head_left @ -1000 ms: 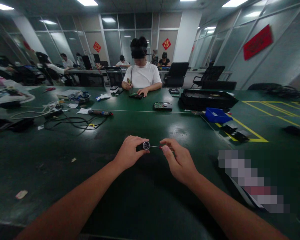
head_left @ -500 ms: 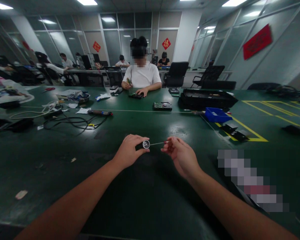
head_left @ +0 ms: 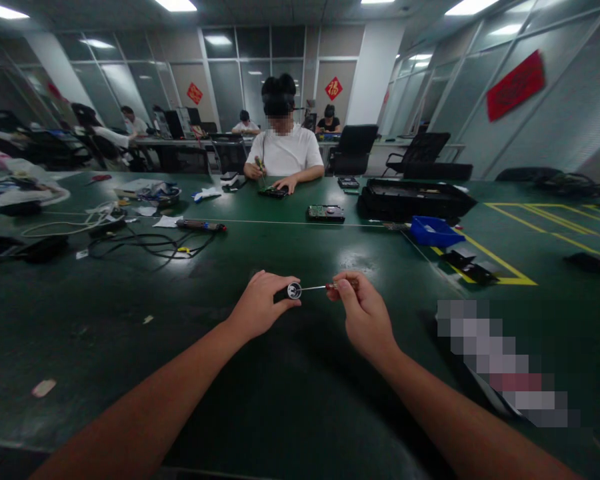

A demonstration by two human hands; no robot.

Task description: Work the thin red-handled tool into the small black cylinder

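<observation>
Between the thumb and fingers of my left hand (head_left: 260, 303) is a small dark cylindrical part (head_left: 294, 291), its pale round end turned toward my right side. My right hand (head_left: 365, 307) is closed around the reddish handle of a screwdriver (head_left: 314, 288). The thin metal shaft points left, and its tip reaches into the round end of the part. What exactly the tip touches inside is too small to make out. Both hands are raised over the green table (head_left: 280, 400).
Across the table a person in a white shirt (head_left: 293, 153) works on a circuit board. A hard drive (head_left: 326, 213), a black case (head_left: 415, 199) and a blue bin (head_left: 435, 231) lie toward the far right. Black cables (head_left: 145, 247) and an electric screwdriver (head_left: 200, 225) lie left.
My right fingers have shifted from a loose, spread hold to a closer grip on the screwdriver handle. My left hand and the cylindrical part have hardly moved.
</observation>
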